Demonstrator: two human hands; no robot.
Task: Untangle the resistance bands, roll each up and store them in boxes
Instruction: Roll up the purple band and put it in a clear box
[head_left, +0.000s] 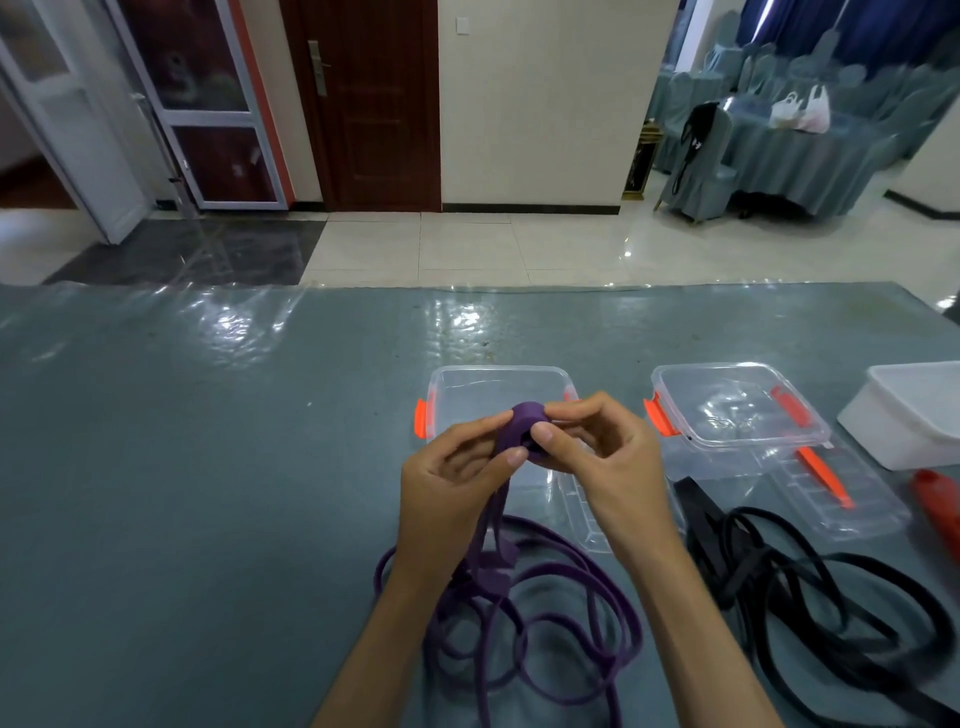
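At the bottom centre of the frame the loose loops of the purple band lie in a tangle on the grey-green worktop. To their right, in the lower right corner, the black band sprawls in its own heap, apart from the purple one.

Two strands of the purple band rise from the pile into the hands, which meet just above it at mid-frame. The left hand has its thumb and fingers curled round the strands just below a small wound roll at the band's end. The right hand pinches that roll between thumb and curled fingers, so both hands are clamped on the purple band.

Directly behind the hands stands a clear box with orange latches, its lid lying flat beside the right wrist. Further right is a second clear box, resting on its own lid. At the right edge sit a white tub and, nearer, a red object, cut off by the frame.

Beyond the worktop's far edge lies a glossy tiled floor, with a dark wooden door at upper centre.
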